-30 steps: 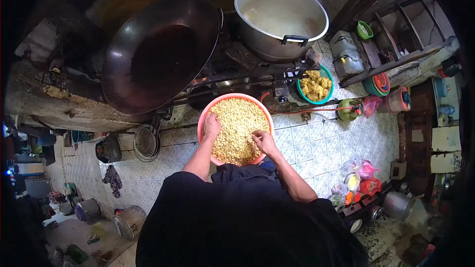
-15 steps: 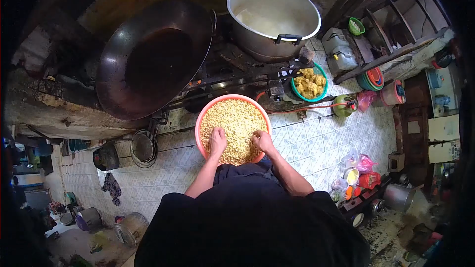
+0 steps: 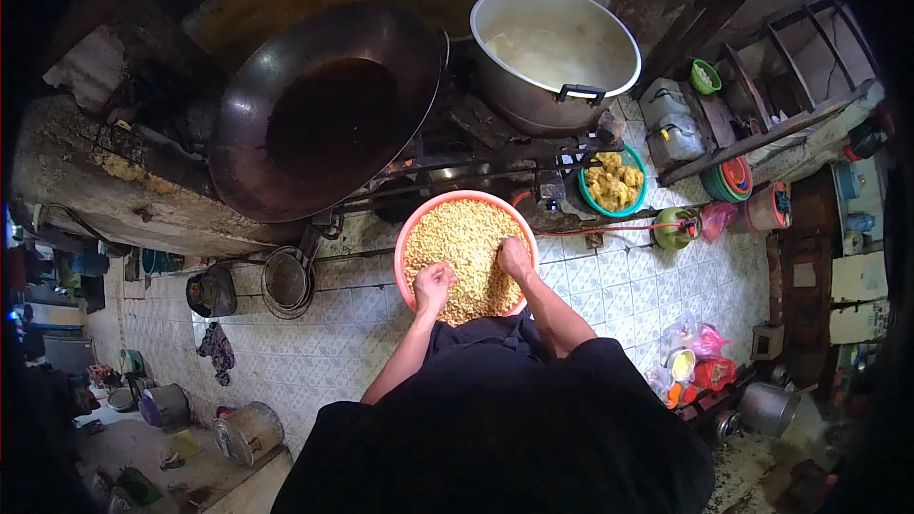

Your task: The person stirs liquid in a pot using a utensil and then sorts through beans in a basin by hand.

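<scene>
A round pink basin (image 3: 400,253) full of pale yellow, bean-like kernels (image 3: 466,238) is directly in front of me. Over its left side is my left hand (image 3: 434,286), fingertips drawn together in a pinch just above the kernels. Whatever is in that pinch is too small to make out. My right hand (image 3: 515,259) is at the basin's right side, its fingers curled down towards the kernels. The fingertips are partly hidden, so what they hold does not show.
Behind the basin, a big dark wok (image 3: 328,114) and a large metal pot (image 3: 557,100) sit on the stove. A green basin (image 3: 583,192) holds yellowish pieces of food (image 3: 614,181). A green gas cylinder (image 3: 674,228) with an orange hose (image 3: 609,229) stands at right.
My right hand has moved up towards the basin's far right side. My left hand has shifted slightly right and lower, its fingers now raised in a pinch. The whole view has shifted a little.
</scene>
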A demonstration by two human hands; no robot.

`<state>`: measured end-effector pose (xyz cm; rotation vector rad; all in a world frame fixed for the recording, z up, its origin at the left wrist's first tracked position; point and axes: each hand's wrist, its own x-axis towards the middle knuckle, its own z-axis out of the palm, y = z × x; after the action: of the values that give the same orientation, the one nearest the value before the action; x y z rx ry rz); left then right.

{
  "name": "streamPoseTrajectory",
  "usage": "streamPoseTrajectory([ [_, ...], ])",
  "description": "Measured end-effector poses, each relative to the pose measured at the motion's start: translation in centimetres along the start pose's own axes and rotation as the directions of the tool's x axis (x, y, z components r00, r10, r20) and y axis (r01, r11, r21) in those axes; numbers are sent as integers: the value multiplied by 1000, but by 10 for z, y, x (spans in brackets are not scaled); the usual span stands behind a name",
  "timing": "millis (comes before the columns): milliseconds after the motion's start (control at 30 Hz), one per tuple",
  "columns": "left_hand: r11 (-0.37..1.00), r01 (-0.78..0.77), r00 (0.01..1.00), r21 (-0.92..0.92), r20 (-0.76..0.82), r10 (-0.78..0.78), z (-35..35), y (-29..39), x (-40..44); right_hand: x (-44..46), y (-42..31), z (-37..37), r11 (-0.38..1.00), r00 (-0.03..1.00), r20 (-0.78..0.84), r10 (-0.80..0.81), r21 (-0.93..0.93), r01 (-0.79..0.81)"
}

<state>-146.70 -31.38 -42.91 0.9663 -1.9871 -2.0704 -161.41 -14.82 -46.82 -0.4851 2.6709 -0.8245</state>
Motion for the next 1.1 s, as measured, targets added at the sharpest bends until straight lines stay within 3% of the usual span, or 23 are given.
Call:
streamPoseTrajectory([
  [100, 998, 35, 999, -46, 17, -35, 5, 14, -8, -9, -1, -2, 997, 996, 73, 47, 56, -51],
  [167, 998, 60, 998, 23, 17, -60, 8, 19, -13, -17, -4, -7, 986, 996, 53, 66, 150, -74],
  [233, 998, 26, 999, 60, 19, -28, 10, 22, -12, -23, -12, -6, 945, 995, -37, 91, 318, -75],
  [300, 992, 23, 999, 127, 23, -26, 11, 23, -9, -29, -23, -4, 941, 988, -116, 104, 333, -60],
  [433, 991, -6, 995, 136, 97, -7, 16, 22, 1, -37, -40, -4, 899, 1000, 7, 25, 437, -26],
  [533, 986, -33, 996, 162, 91, 18, 21, 30, -2, -42, -63, -17, 898, 990, 140, 20, 434, -79],
  [600, 984, -59, 995, 167, 94, 44, 22, 30, -3, -44, -69, -17, 815, 959, 283, -20, 560, -148],
  [733, 979, -43, 992, 200, 126, 18, 19, 35, -6, -48, -79, -25, 854, 923, 376, -78, 503, -133],
  [833, 962, -100, 994, 253, 67, 86, 17, 5, 7, -54, -85, -30, 733, 901, 429, -70, 635, -245],
  [933, 936, -95, 995, 339, 43, 86, 18, 25, 1, -57, -88, -36, 744, 932, 352, -85, 645, -175],
  [1067, 952, -81, 996, 295, 56, 67, 20, 29, 3, -59, -92, -47, 704, 929, 359, -92, 683, -194],
  [1100, 979, 15, 997, 204, 72, -30, 21, 32, 2, -59, -91, -48, 674, 928, 362, -91, 708, -210],
])
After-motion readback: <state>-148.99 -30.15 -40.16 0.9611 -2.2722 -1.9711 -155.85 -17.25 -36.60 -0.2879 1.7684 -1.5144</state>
